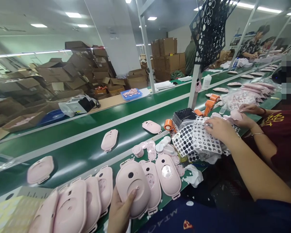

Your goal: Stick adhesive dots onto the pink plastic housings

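My left hand [121,207] grips a pale pink oval plastic cover [138,176], thumb lying in its round recess. A black dot sits near the cover's top. Beside it, two similar covers lie on the bench; the right one [168,181] has a shiny clear disc in its recess. My right hand [221,129] has its bent fingers on the upper part of a sheet of round grey stickers [205,140]; the exact grip is partly hidden. Underneath and to the left is a sheet of black dots [184,139]. Small round pink pieces [151,150] lie in stacks between the hands.
More pink covers [71,207] lean in a row at left front. A green conveyor [75,145] carries several covers. Orange tape dispensers [169,125] and a black stack [184,116] stand behind the sheets. A co-worker's hands [244,118] work at right. A metal post [195,87] rises behind.
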`<state>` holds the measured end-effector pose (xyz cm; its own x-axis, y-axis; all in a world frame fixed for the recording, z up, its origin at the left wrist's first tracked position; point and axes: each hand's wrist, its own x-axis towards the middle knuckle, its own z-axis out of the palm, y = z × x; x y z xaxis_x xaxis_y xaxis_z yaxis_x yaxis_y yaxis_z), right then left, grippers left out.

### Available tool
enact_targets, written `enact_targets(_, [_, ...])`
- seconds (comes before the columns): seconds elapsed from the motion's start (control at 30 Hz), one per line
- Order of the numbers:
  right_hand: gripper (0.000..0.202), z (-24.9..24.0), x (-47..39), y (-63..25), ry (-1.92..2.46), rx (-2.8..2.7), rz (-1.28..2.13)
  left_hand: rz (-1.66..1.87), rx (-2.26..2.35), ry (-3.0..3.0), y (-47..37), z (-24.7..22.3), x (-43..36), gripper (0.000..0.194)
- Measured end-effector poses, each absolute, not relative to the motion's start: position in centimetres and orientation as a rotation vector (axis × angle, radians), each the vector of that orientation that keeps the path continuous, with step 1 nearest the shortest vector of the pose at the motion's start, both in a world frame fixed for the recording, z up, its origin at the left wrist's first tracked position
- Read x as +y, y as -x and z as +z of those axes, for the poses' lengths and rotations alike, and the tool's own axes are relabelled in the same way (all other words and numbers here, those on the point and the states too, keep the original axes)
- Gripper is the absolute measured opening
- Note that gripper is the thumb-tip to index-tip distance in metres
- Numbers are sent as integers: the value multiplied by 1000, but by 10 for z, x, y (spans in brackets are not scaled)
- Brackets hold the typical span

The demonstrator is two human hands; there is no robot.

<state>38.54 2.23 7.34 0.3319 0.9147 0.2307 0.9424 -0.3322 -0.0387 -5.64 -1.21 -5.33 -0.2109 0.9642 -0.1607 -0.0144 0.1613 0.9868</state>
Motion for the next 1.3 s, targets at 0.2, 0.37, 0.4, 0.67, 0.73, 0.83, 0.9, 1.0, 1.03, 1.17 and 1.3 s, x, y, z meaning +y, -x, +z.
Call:
enact_targets(0.2, [48, 110, 23, -355, 2532, -1416, -360, 1215, 1455, -982, 58, -55, -18, 81])
enact_targets(0.37, [67, 126, 26, -336, 2668, -1601, 60, 1185, 1434, -978, 59, -60, -23, 89])
enact_targets(0.4, [72, 128, 25, -337, 2653, -1639, 117, 1184, 1433, -976, 59, -60, -24, 90])
enact_targets(0.67, [45, 120, 28, -382, 2062, -1762, -61, 1157, 1460, -923, 60, -59, -26, 93])
enact_targets(0.73, [40, 110, 34, -387, 2052, -2016, -36, 1167, 1456, -940, 57, -60, -26, 95])
enact_targets(0.83, [40, 91, 35, -382, 2189, -2222, 38, 1184, 1446, -941, 53, -61, -26, 94])
enact_targets(0.9, [40, 78, 28, -374, 2258, -2201, 17, 1176, 1445, -933, 51, -63, -26, 92])
enact_targets(1.0, [41, 63, 9, -359, 2296, -2159, -74, 1167, 1457, -953, 49, -65, -26, 90])
enact_targets(1.03, [41, 61, 3, -355, 2297, -2162, -112, 1170, 1463, -960, 48, -65, -26, 89])
enact_targets(1.17, [38, 59, -12, -348, 2273, -2115, -154, 1190, 1457, -981, 45, -63, -23, 86])
enact_targets(1.3, [47, 53, -9, -353, 2284, -1944, -74, 1166, 1427, -1032, 43, -61, -20, 82])
